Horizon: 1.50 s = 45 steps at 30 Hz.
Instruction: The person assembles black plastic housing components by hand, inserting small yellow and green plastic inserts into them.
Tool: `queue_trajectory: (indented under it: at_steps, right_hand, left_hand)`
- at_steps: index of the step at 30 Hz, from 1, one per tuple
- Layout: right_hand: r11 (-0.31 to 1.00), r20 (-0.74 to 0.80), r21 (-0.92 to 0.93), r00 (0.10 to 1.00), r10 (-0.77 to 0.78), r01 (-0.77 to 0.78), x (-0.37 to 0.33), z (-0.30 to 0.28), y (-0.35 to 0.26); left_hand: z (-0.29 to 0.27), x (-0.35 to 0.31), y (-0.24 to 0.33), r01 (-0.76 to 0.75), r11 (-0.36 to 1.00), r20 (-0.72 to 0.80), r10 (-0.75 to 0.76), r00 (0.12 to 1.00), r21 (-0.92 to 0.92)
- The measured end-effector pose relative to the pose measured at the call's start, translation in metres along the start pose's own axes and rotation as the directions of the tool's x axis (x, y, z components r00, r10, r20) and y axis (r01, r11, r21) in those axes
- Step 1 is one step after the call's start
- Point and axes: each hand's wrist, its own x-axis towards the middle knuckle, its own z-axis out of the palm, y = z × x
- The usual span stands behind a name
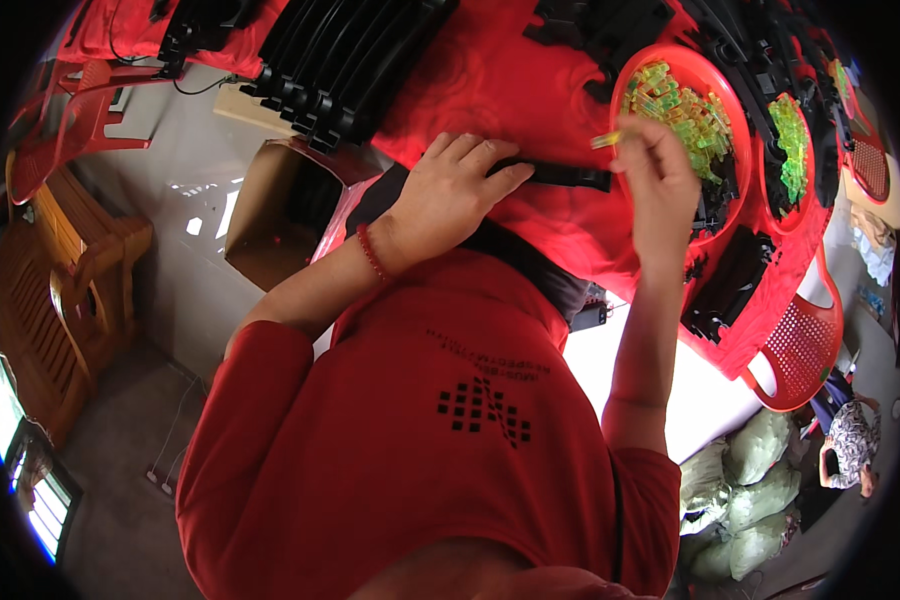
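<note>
Red tablecloth (530,100), black strip (568,177) between the hands (452,188) (660,185)

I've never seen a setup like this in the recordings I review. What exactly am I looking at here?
There is no machine here: a person works with two bare hands. The single picture comes from a wide camera worn on their head, looking down, so edges bend.

The left hand touches the left end of a black part; its grip is partly hidden. The right hand pinches a small yellowish piece between its fingers.

On the red cloth stand a red bowl of similar yellow-green pieces and, at upper left, a row of long black parts.
</note>
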Motion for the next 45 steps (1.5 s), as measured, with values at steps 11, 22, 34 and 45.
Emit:
queue_trajectory:
  at_steps: [11,22,34,45]
  right_hand:
    - [0.643,0.111,-0.628,0.869,-0.483,0.438,-0.041,0.034,0.043]
    - [0.640,0.125,-0.621,0.863,-0.490,0.454,-0.040,0.039,0.046]
    - [0.590,0.152,-0.663,0.855,-0.496,0.460,-0.039,0.044,0.043]
    - [0.577,0.101,-0.671,0.828,-0.552,0.466,-0.040,0.046,0.043]
  left_hand:
    - [0.000,0.000,0.001,0.038,0.999,0.042,-0.037,0.998,-0.026]
    - [0.005,0.000,-0.001,0.044,0.998,0.008,-0.044,0.999,-0.048]
    - [0.006,-0.001,-0.004,0.055,0.994,-0.004,-0.056,0.998,-0.091]
    - [0.004,0.005,-0.002,0.030,0.998,-0.022,-0.031,0.999,-0.061]
